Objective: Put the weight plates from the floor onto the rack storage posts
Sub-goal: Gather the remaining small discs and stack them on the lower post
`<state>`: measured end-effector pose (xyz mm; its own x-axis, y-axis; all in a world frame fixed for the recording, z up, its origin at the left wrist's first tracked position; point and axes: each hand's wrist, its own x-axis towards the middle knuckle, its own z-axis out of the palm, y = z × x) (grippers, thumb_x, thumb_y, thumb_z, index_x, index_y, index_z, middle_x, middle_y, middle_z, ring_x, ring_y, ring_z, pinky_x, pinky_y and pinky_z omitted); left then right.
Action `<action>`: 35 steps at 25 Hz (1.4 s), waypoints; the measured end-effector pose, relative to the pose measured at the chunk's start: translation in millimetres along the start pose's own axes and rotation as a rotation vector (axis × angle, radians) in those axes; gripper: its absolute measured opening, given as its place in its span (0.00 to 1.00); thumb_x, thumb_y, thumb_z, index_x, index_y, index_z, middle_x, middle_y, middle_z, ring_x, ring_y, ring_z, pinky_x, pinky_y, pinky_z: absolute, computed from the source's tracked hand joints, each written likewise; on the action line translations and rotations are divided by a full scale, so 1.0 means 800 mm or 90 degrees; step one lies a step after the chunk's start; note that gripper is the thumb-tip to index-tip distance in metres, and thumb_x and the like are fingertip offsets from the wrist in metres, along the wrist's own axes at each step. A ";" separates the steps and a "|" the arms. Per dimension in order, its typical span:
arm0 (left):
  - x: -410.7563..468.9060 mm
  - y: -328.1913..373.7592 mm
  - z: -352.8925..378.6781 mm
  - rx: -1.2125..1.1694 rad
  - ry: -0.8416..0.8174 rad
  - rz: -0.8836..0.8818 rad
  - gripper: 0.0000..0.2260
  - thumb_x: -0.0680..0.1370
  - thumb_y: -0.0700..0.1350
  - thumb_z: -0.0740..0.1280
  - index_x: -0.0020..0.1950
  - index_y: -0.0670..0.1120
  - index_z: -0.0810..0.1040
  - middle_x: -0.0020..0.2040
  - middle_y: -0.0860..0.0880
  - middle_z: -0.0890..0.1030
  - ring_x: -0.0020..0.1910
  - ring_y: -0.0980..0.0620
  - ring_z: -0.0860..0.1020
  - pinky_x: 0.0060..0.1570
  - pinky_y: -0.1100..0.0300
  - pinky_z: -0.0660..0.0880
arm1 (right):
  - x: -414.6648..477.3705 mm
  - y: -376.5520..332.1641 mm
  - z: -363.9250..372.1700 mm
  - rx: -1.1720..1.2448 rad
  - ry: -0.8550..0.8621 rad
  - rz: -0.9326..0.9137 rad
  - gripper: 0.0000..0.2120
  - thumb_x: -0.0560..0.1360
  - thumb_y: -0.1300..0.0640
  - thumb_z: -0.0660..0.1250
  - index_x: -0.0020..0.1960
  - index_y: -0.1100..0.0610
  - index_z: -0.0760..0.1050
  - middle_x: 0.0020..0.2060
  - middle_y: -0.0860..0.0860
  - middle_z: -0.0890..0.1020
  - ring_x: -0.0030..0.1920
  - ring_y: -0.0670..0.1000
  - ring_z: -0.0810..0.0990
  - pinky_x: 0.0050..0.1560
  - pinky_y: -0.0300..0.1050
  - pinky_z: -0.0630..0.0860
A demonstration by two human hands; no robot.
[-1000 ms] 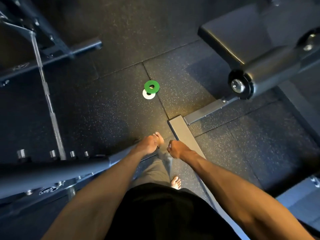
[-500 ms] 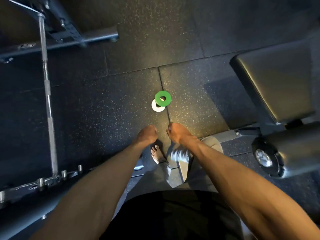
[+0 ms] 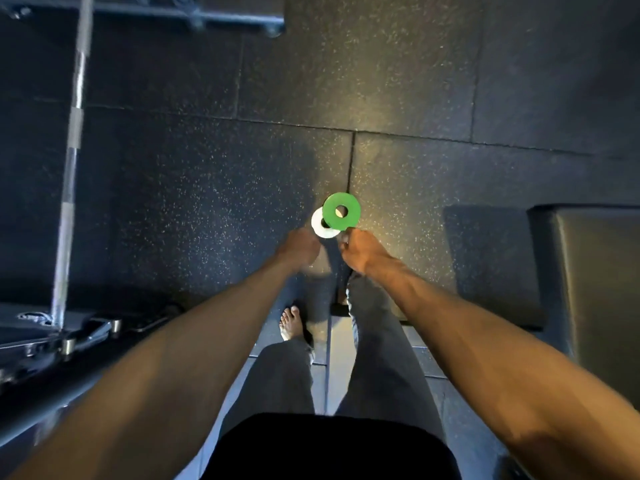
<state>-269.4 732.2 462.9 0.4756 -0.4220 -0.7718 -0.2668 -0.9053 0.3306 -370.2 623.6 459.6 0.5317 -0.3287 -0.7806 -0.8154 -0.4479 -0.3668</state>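
Two plates sit flat on the floor (image 3: 207,188), right by a seam in the rubber tiles. The green plate (image 3: 341,211) sits partly on top of the white plate (image 3: 320,226) and covers its upper right part. Both arms reach down at them. The left hand (image 3: 298,249) is just beside the near left edge of the white plate. It's blurry, and honestly I can't tell if the fingers are curled or loose. The right hand (image 3: 360,251) has its fingertips right at the near rim of the green plate, but I can't make out whether it's touching or pinching. A barbell (image 3: 71,161) runs along the left, well apart from the plates, and a dark pad (image 3: 588,271) sits off right. One bare foot (image 3: 291,322) shows below the hands.
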 end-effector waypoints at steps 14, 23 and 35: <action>0.365 -0.106 0.235 -0.008 -0.008 -0.091 0.11 0.75 0.39 0.64 0.55 0.39 0.79 0.54 0.38 0.82 0.55 0.38 0.79 0.51 0.49 0.78 | 0.366 0.159 0.147 -0.138 -0.044 -0.011 0.03 0.75 0.67 0.64 0.43 0.62 0.74 0.40 0.58 0.81 0.41 0.57 0.81 0.39 0.47 0.79; 0.524 -0.186 0.363 0.341 0.134 0.179 0.26 0.72 0.50 0.73 0.66 0.40 0.73 0.67 0.42 0.72 0.67 0.40 0.68 0.61 0.44 0.66 | 0.542 0.249 0.250 -0.497 0.113 -0.154 0.28 0.70 0.53 0.74 0.65 0.64 0.69 0.64 0.62 0.71 0.67 0.63 0.68 0.64 0.60 0.67; 0.527 -0.196 0.324 0.403 0.095 0.355 0.22 0.76 0.49 0.70 0.63 0.36 0.70 0.60 0.38 0.76 0.59 0.39 0.71 0.57 0.46 0.67 | 0.532 0.241 0.225 -0.489 0.141 -0.240 0.36 0.69 0.35 0.66 0.62 0.65 0.69 0.58 0.61 0.76 0.62 0.62 0.70 0.63 0.59 0.65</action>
<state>-244.2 708.6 -54.8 0.2298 -0.8395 -0.4923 -0.8912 -0.3848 0.2402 -342.5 547.0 -34.9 0.8312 -0.1645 -0.5312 -0.2400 -0.9678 -0.0759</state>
